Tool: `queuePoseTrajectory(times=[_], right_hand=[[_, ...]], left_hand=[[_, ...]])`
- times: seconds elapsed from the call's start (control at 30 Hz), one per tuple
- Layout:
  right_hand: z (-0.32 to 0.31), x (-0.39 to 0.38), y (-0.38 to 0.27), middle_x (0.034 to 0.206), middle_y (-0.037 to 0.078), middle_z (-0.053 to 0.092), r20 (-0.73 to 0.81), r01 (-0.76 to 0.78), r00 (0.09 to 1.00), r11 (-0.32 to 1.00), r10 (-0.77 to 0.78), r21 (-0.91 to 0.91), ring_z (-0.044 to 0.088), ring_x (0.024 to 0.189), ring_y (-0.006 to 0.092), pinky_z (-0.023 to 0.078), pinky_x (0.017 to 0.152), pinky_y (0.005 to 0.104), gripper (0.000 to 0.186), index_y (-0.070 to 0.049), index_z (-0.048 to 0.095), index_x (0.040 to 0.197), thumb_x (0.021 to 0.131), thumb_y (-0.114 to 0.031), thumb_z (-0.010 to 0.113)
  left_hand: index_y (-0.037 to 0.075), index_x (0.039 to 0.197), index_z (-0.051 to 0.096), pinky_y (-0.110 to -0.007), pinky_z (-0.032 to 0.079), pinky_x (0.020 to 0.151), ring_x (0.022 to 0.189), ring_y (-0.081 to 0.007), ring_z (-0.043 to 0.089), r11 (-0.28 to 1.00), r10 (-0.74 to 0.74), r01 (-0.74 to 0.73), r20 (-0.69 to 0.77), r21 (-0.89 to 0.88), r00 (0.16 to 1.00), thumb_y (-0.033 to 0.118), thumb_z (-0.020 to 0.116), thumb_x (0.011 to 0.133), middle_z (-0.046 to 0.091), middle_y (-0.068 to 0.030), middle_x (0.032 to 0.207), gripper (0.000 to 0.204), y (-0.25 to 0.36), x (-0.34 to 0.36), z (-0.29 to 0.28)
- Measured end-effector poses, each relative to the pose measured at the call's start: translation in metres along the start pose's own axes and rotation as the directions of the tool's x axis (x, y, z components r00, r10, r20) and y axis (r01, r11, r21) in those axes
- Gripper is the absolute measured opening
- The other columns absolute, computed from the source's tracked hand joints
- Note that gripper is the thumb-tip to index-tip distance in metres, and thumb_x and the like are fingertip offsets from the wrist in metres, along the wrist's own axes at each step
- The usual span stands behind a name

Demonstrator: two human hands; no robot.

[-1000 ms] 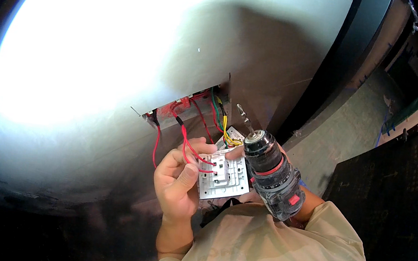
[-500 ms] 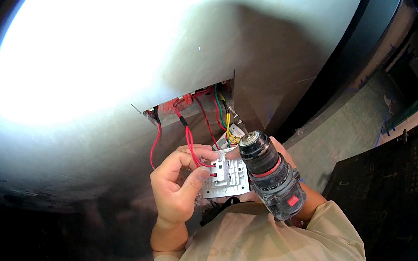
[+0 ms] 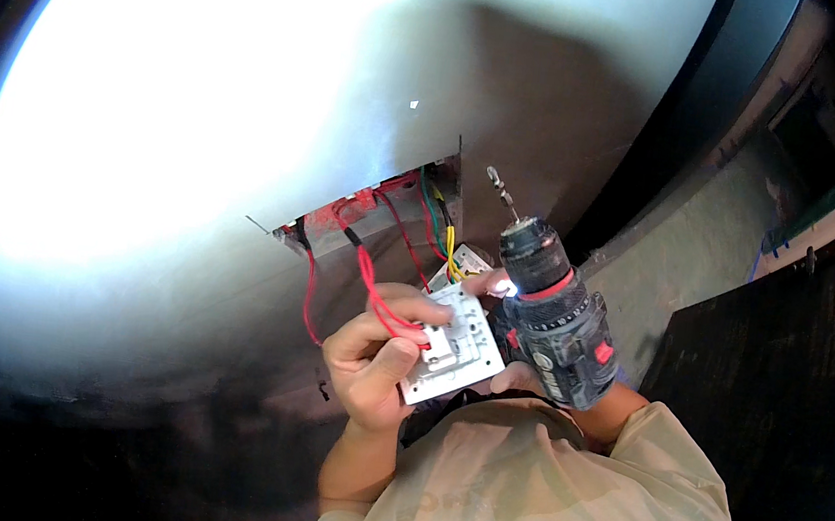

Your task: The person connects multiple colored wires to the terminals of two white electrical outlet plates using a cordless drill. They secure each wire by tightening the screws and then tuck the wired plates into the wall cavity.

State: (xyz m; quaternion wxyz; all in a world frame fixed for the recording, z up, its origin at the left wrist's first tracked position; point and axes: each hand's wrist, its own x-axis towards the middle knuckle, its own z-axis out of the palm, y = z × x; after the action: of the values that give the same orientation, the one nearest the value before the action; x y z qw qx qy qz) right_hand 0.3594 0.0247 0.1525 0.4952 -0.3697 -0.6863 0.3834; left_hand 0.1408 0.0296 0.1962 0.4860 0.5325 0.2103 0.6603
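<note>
A white switch plate, its back toward me, is pinched between the thumb and fingers of my left hand. Red wires run from the wall box into its terminal block. My right hand, mostly hidden behind a black cordless drill, is closed on it; a finger shows at the plate's upper edge. The drill's small light glows, and its bit points up toward the wall. A second white plate hangs behind, with yellow wires at it.
The pale wall is glaringly lit on the left and shadowed on the right. More red and green wires come out of the box. A dark panel stands at the right, beside a strip of floor.
The drill has tilted so that its bit points up and its light shows lit. My left hand and the plate have shifted slightly right and turned.
</note>
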Motion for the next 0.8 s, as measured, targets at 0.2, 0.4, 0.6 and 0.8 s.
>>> queuePoseTrajectory(times=[0.2, 0.4, 0.6, 0.8], right_hand=[[-0.013, -0.039, -0.028, 0.121, 0.013, 0.069, 0.049, 0.068, 0.997, 0.972, -0.059, -0.226, 0.067, 0.109, 0.0275, 0.052, 0.098, 0.0392, 0.093, -0.005, 0.061, 0.132, 0.055, -0.040, 0.101], [0.001, -0.079, -0.033, 0.117, 0.026, 0.071, -0.006, 0.280, 0.960, 0.959, -0.280, 0.040, 0.075, 0.097, 0.0362, 0.060, 0.085, 0.0389, 0.057, 0.012, 0.058, 0.129, 0.081, -0.009, 0.080], [0.006, -0.073, -0.043, 0.122, 0.028, 0.069, 0.089, 0.199, 0.974, 0.974, -0.208, 0.105, 0.075, 0.100, 0.0377, 0.060, 0.086, 0.0416, 0.059, 0.011, 0.055, 0.134, 0.084, -0.009, 0.078], [0.010, -0.080, -0.031, 0.112, 0.023, 0.072, 0.053, 0.230, 0.972, 0.973, -0.230, -0.002, 0.076, 0.095, 0.0340, 0.060, 0.082, 0.0379, 0.084, 0.010, 0.060, 0.129, 0.063, -0.029, 0.095]], left_hand=[[0.001, 0.085, 0.058, -0.044, 0.047, 0.092, 0.101, -0.0279, 0.058, 0.953, 0.249, -0.233, -0.066, 0.194, 0.966, 0.018, 0.064, 0.097, 0.069, -0.0230, 0.105, 0.022, -0.010, 0.000, 0.004], [-0.001, 0.089, 0.057, -0.046, 0.048, 0.098, 0.106, -0.0295, 0.058, 0.974, 0.214, -0.195, -0.176, 0.117, 0.961, 0.011, 0.059, 0.098, 0.066, -0.0247, 0.116, 0.014, -0.010, -0.005, 0.023], [0.002, 0.093, 0.057, -0.044, 0.045, 0.101, 0.111, -0.0267, 0.053, 0.977, 0.182, -0.160, -0.157, 0.141, 0.971, 0.011, 0.060, 0.097, 0.069, -0.0205, 0.118, 0.010, -0.002, 0.001, 0.027], [0.002, 0.094, 0.055, -0.043, 0.047, 0.098, 0.109, -0.0253, 0.053, 0.959, 0.240, -0.213, -0.137, 0.185, 0.961, 0.009, 0.061, 0.096, 0.068, -0.0207, 0.119, 0.009, -0.007, -0.001, 0.026]])
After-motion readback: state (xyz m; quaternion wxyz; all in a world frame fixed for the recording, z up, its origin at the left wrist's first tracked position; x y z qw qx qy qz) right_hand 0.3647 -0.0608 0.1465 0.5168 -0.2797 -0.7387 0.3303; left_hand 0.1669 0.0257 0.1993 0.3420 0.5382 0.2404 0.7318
